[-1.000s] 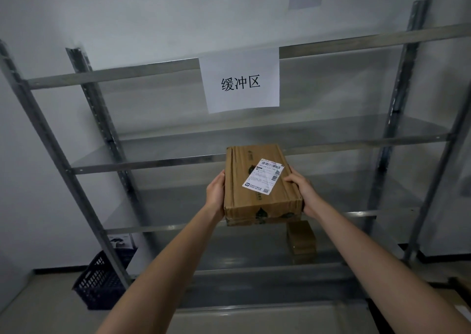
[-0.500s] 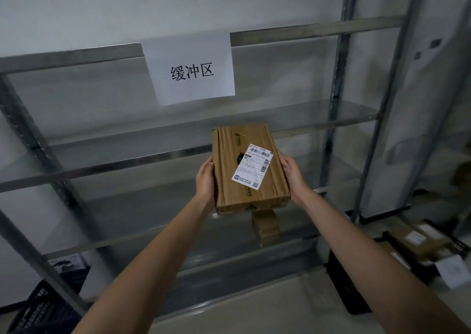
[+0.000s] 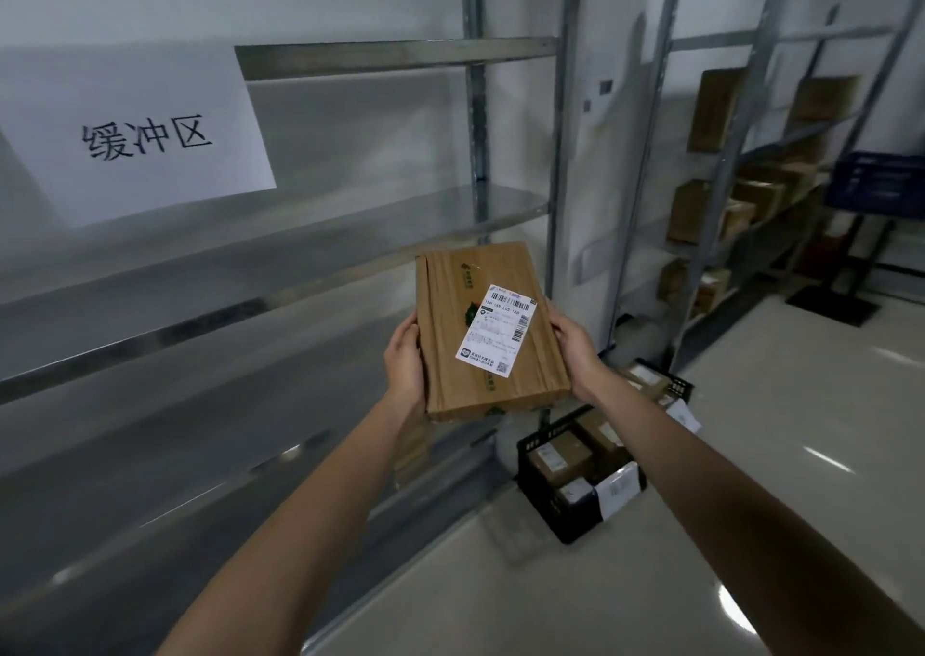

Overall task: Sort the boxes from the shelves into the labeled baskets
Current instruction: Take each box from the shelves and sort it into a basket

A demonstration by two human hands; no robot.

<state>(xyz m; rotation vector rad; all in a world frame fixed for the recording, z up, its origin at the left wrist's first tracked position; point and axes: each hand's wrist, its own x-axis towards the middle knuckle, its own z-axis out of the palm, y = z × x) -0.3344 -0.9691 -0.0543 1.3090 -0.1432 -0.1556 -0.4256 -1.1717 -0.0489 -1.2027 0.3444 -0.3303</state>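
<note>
Left hand (image 3: 404, 361) and right hand (image 3: 575, 350) clamping the long sides of 1 cardboard box (image 3: 488, 327), label facing up, hanging in the air before the metal shelf (image 3: 280, 250), black basket (image 3: 575, 475) of parcels sitting on the floor below right

View swings right: the box (image 3: 488, 327) now hangs off the rack's (image 3: 560, 154) right end, above a newly revealed floor basket (image 3: 575, 515); far shelves (image 3: 741, 164) appear.

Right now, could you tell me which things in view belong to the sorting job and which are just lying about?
Job:
- cardboard box, held between left hand and right hand
- black basket already holding boxes
- boxes on far shelves

Lying about:
- paper sign
- blue crate
</note>
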